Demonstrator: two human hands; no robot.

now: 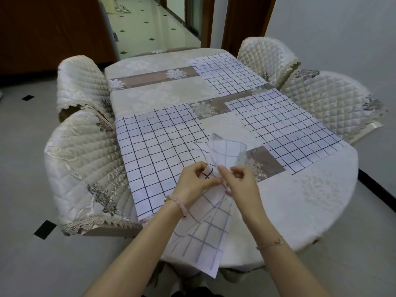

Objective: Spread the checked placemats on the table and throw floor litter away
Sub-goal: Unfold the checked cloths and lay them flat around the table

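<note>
Three white placemats with dark grid lines lie flat on the table [317, 200]: one at the near left [158, 151], one at the near right [287, 129] and one at the far right [227, 71]. A further checked placemat [205, 232] is bunched and partly folded above the table's near edge. My left hand [194, 181] and my right hand [240, 181] both pinch it at its gathered middle. Its upper part curls above my hands and its lower end hangs over the table edge.
The table wears a cream and brown floral cloth. Four quilted cream chairs surround it: two on the left [85, 168], [79, 82] and two on the right [330, 99], [265, 54]. Pale tiled floor [21, 146] with small black diamonds lies around. A doorway opens beyond the far end.
</note>
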